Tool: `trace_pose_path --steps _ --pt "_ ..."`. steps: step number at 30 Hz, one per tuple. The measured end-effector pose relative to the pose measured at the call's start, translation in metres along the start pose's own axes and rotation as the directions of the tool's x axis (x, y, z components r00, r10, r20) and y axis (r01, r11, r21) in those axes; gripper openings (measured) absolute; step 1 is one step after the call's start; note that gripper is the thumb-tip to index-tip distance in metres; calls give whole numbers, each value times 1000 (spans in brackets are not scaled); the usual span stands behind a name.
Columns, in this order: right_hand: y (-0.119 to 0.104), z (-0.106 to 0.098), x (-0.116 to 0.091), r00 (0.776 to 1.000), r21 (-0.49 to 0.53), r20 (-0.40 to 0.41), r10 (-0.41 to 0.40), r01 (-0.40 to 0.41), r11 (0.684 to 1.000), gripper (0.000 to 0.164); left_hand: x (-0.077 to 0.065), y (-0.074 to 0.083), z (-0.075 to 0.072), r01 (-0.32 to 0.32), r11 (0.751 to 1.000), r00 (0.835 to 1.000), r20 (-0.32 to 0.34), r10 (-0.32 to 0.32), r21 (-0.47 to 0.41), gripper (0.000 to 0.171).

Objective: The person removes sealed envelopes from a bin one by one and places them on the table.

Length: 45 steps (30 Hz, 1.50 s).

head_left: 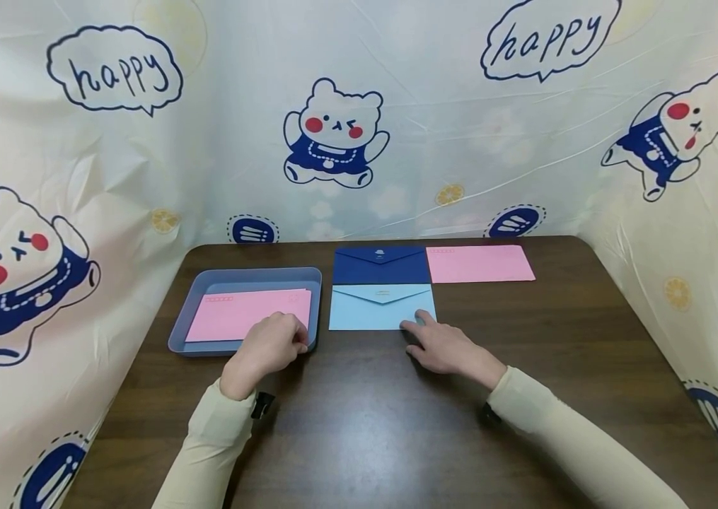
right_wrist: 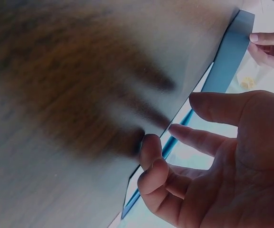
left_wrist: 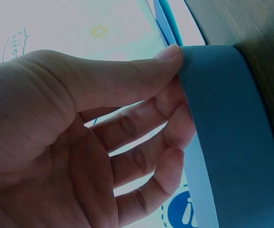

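Note:
In the head view my left hand [head_left: 272, 343] is at the front right corner of the blue-grey tray [head_left: 183, 311]. Its fingers are bent, and the thumb meets the tray's rim in the left wrist view; fingertips end right at the front wall [left_wrist: 232, 123]. Pink envelopes [head_left: 240, 318] lie inside the tray, partly covered by this hand. A light blue envelope [head_left: 365, 311] lies flat on the table, flap side up. My right hand [head_left: 444, 348] rests at its front right corner, fingers spread, index fingertip over the envelope. From the right wrist, this hand's thumb and index finger reach out loosely.
Behind the light blue envelope lies a dark blue envelope [head_left: 380, 267], edges close together. Another pink envelope [head_left: 479, 264] lies to its right. All are on a dark wooden table [head_left: 556, 332]. A printed cloth [head_left: 441, 141] with cartoon bears hangs around the back and sides.

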State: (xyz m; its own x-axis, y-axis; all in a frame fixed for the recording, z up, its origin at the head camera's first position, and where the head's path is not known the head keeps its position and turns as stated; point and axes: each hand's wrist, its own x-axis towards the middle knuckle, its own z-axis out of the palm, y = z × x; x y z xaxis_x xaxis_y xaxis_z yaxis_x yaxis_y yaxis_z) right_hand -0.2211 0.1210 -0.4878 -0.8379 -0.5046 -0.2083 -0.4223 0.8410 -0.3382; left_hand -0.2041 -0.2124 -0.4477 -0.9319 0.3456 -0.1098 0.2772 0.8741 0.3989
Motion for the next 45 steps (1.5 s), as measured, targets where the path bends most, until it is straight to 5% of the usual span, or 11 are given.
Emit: trace_pose_path --steps 15,36,45 --pt "-1 -1 2 999 17 -38 -15 15 1000 49 0 -2 -1 -13 1000 1000 -4 13 10 11" --pt "-18 -3 13 969 96 -235 -70 95 991 49 4 -4 -5 -19 999 998 59 21 -30 3" --pt "-26 -9 22 956 118 -278 -95 132 984 53 1 -15 -19 7 1000 1000 -23 -8 -24 17"
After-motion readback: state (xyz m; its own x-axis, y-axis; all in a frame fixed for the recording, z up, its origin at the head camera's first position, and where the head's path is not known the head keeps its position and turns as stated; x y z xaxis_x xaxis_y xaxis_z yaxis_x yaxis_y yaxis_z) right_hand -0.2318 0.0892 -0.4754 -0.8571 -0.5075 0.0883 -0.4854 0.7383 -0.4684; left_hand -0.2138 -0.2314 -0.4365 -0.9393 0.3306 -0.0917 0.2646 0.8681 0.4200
